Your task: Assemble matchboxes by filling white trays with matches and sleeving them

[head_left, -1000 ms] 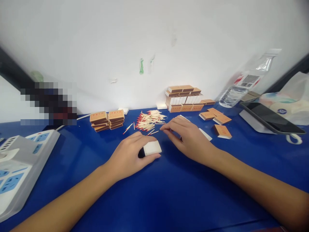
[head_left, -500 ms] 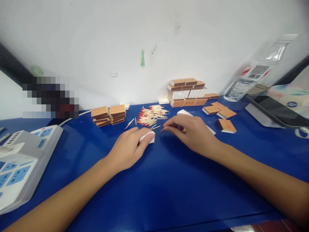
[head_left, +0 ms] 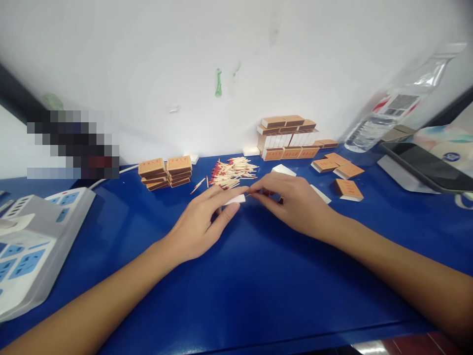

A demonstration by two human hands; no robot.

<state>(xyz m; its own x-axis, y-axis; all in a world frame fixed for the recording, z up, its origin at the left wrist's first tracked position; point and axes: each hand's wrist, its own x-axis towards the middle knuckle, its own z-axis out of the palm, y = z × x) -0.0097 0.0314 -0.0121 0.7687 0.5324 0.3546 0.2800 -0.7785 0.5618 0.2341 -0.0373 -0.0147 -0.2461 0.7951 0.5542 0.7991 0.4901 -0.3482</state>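
My left hand (head_left: pixel 201 222) rests on the blue table and holds a small white matchbox tray (head_left: pixel 236 199) between thumb and fingers. My right hand (head_left: pixel 293 202) meets it from the right, fingertips pinched at the tray's edge, apparently on matches; I cannot see how many. Just behind the hands lies a loose pile of red-tipped matches (head_left: pixel 231 173). Another white tray (head_left: pixel 284 170) peeks out behind my right hand.
Two short stacks of brown matchboxes (head_left: pixel 165 172) stand at the left of the pile. A larger stack (head_left: pixel 286 138) stands against the wall, with loose boxes (head_left: pixel 347 189) to its right. A power strip (head_left: pixel 33 236) lies far left. A bottle (head_left: pixel 391 116) and a tablet (head_left: pixel 424 170) are at right.
My left hand has slid the white tray forward toward the match pile and tilted it. My right hand has drawn left to meet it.
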